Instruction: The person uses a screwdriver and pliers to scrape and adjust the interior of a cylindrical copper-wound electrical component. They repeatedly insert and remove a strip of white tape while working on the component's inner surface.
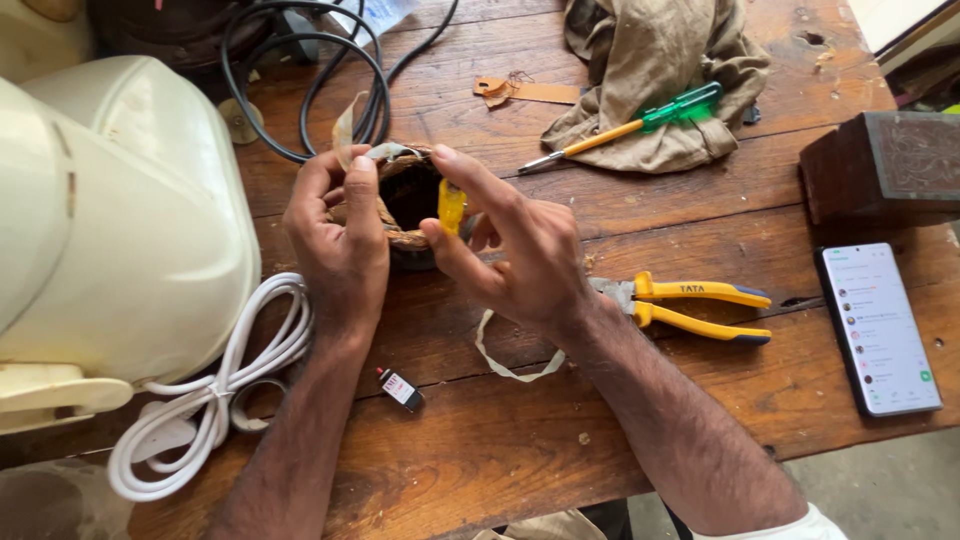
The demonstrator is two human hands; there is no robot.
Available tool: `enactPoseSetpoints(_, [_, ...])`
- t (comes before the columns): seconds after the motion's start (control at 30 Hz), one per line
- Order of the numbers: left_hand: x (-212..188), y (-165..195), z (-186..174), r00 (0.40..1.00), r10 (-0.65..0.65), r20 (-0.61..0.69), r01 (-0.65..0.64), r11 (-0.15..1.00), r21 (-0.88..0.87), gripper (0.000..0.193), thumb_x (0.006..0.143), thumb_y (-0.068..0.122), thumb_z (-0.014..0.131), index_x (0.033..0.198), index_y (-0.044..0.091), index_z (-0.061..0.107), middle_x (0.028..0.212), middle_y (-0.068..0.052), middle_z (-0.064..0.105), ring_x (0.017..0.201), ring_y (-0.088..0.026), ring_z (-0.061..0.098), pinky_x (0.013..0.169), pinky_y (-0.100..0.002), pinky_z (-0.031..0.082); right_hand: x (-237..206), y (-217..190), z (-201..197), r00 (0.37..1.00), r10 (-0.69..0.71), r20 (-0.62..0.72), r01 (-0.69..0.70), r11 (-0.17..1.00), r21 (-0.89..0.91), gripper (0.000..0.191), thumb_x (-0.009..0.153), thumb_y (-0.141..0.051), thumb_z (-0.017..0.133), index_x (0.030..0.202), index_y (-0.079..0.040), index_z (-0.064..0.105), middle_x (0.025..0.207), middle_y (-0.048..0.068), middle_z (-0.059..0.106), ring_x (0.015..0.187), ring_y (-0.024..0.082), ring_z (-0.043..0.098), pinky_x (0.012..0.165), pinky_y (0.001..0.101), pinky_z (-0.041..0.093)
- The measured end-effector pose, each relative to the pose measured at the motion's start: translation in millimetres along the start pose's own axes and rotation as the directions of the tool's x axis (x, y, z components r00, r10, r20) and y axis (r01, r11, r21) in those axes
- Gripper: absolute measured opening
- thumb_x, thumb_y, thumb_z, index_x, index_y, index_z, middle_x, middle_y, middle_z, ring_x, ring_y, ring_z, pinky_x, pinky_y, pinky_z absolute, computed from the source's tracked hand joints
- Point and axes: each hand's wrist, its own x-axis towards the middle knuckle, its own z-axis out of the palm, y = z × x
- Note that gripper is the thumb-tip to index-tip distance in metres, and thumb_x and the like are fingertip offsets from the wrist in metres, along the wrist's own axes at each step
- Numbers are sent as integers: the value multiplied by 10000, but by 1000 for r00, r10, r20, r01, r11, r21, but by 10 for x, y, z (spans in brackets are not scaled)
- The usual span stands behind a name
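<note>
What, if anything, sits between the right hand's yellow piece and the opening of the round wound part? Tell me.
Nothing visible. The right hand pinches the yellow piece right at the dark opening of the wound coil, which the left hand grips from the other side.

Scuffed matt wooden table, glossy cream plastic housing, crumpled khaki cloth.

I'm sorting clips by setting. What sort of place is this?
Probably a small repair workbench. On a worn wooden table lie yellow-handled pliers and a green-handled screwdriver, while both hands hold a wound coil, beside a cream appliance housing.
</note>
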Motion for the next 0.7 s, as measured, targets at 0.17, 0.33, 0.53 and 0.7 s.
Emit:
enactPoseSetpoints(0.17, [31,-64,-17,998,-15,-68,21,996,90,313,1061,318,619,1025,9,647,963,-116,661,885,-197,615,794,-335,504,33,-61,21,991,-49,-124,47,999,-20,503,1057,-154,741,1443,-9,452,1211,232,716,661,128,698,507,247,575])
enactPoseSetpoints(0.33, [62,-85,-44,997,-23,-76,29,996,81,341,1027,387,606,1022,52,672,958,-78,706,916,-182,657,872,-369,511,43,-50,-33,961,-22,-276,41,997,62,510,1122,-61,698,1493,-75,349,1041,163,650,789,156,715,599,221,622])
enactPoseSetpoints(0.53, [50,-46,-75,998,54,-26,-53,998,32,378,1019,420,633,1051,45,679,1025,-97,726,1022,-216,674,1017,-424,489,75,-44,-91,924,241,-297,-218,970,110,468,1135,-64,623,1494,-65,321,1015,81,579,771,103,606,645,230,579])
enactPoseSetpoints(0.7, [68,-46,4,998,-31,45,34,997,-66,356,953,406,684,997,54,663,1125,-116,699,1015,-214,663,894,-384,563,47,0,-93,912,275,-305,-289,957,-1,455,1151,-111,621,1509,-69,343,1104,93,606,867,114,612,741,277,559])
